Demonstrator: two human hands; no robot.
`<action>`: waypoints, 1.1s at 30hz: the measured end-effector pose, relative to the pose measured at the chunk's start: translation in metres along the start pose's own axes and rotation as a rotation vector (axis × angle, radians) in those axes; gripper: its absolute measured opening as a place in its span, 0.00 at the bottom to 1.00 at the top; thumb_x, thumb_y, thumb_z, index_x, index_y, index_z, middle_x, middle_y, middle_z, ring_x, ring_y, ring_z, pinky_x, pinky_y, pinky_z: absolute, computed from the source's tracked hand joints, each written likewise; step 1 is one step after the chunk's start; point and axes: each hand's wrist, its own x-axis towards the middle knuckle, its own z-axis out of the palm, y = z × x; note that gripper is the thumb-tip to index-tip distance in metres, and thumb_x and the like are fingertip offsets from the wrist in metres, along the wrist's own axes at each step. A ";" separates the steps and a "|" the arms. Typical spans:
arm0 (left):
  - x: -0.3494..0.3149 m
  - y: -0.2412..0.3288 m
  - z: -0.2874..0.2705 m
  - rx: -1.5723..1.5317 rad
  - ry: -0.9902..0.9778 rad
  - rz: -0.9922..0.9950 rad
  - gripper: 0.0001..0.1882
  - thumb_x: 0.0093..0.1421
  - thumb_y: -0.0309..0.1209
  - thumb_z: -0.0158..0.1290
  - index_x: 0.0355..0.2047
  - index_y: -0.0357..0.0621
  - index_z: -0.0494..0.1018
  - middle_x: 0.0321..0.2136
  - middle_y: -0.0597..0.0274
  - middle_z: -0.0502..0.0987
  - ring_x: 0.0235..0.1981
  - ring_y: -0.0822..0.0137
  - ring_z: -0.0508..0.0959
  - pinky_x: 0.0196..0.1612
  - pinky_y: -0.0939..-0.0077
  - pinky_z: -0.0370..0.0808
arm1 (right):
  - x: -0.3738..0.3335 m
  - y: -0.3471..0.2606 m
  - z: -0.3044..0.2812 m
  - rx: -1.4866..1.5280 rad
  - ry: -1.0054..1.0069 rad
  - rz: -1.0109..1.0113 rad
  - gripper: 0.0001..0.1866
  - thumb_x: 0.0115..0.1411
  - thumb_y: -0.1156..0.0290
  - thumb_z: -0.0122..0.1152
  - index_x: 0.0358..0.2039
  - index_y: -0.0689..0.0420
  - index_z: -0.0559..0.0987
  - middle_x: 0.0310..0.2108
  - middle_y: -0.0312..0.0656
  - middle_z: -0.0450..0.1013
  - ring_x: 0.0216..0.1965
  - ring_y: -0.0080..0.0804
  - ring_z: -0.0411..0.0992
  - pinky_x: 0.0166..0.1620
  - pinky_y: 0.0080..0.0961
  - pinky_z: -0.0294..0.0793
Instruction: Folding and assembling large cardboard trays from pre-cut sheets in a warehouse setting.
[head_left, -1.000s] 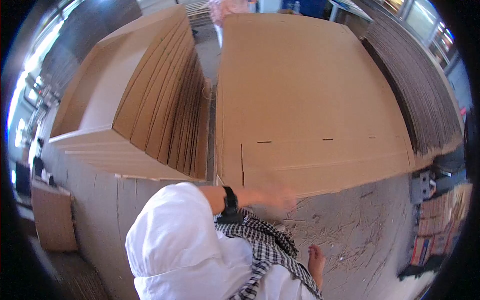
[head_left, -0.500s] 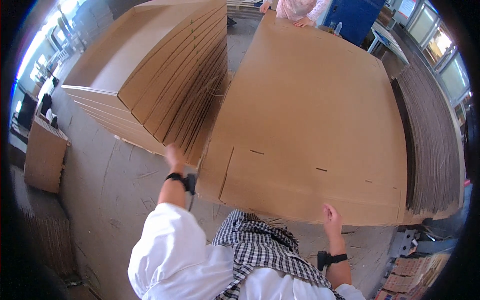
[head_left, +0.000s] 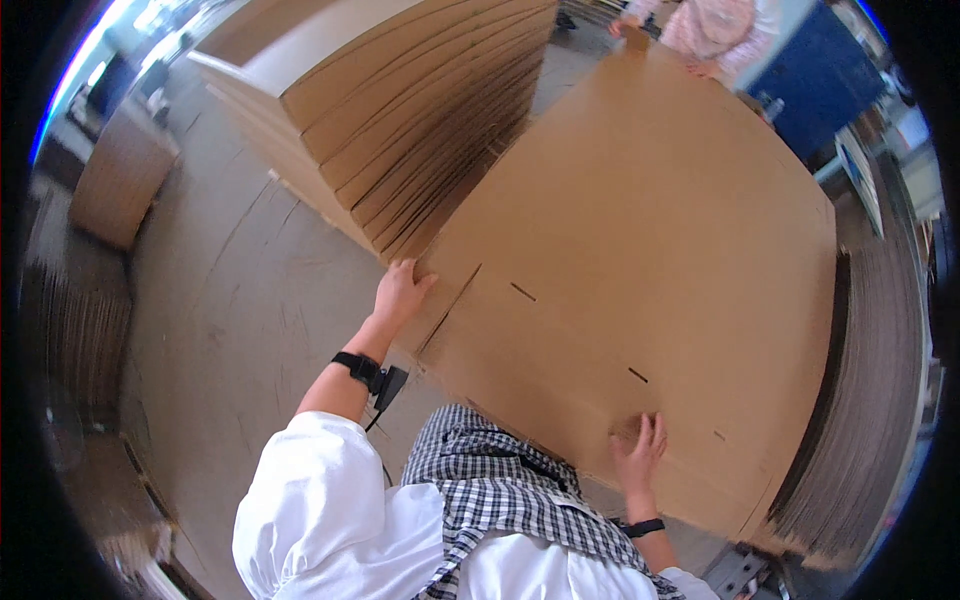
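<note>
Two bare hands, ours, work well apart over a large brown cardboard sheet (head_left: pixel 650 230), which spreads between them and away in front of both. Our left hand (head_left: pixel 402 292) is at the sheet's left edge, its fingers together near the rim; we cannot tell whether it is clamped on the board. Our right hand (head_left: pixel 640 450) hangs over the near part of the sheet, fingers parted and slightly bent; we cannot tell whether the fingertips touch.

Just right of our left hand runs a long slit (head_left: pixel 450 310); a short dark slot (head_left: pixel 638 375) lies just beyond our right. Past our left hand rises a stack of folded cartons (head_left: pixel 410 120), and to the right of our right hand a dense pile of flat cardboard (head_left: pixel 850 420) borders the sheet. A black wristband (head_left: pixel 643 527) circles our right wrist, while a black strap (head_left: pixel 357 368) circles our left. Far beyond both hands, a co-worker in pink (head_left: pixel 715 30) stands at the sheet's opposite end, near a blue panel (head_left: pixel 815 85). Between our forearms hangs a black-and-white checked cloth (head_left: pixel 520 490).
</note>
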 end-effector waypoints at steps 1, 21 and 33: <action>0.000 0.006 -0.001 -0.041 0.115 0.058 0.21 0.55 0.41 0.56 0.42 0.36 0.73 0.41 0.44 0.75 0.45 0.46 0.73 0.49 0.61 0.71 | 0.007 -0.007 0.003 -0.037 0.000 -0.075 0.36 0.51 0.58 0.65 0.57 0.59 0.64 0.60 0.56 0.56 0.62 0.54 0.52 0.62 0.51 0.50; 0.054 -0.023 -0.037 -0.683 -0.306 0.132 0.17 0.53 0.35 0.59 0.37 0.36 0.69 0.27 0.63 0.72 0.30 0.69 0.71 0.34 0.74 0.71 | 0.292 -0.370 0.084 0.204 -0.060 -1.090 0.19 0.56 0.61 0.58 0.47 0.53 0.73 0.50 0.44 0.68 0.55 0.41 0.64 0.63 0.47 0.53; 0.196 0.081 -0.016 -1.350 -0.781 0.109 0.33 0.63 0.50 0.46 0.60 0.38 0.59 0.54 0.53 0.67 0.54 0.62 0.67 0.54 0.69 0.66 | 0.312 -0.372 0.028 0.382 0.014 -1.250 0.11 0.50 0.68 0.60 0.17 0.53 0.68 0.19 0.38 0.59 0.23 0.38 0.62 0.30 0.32 0.60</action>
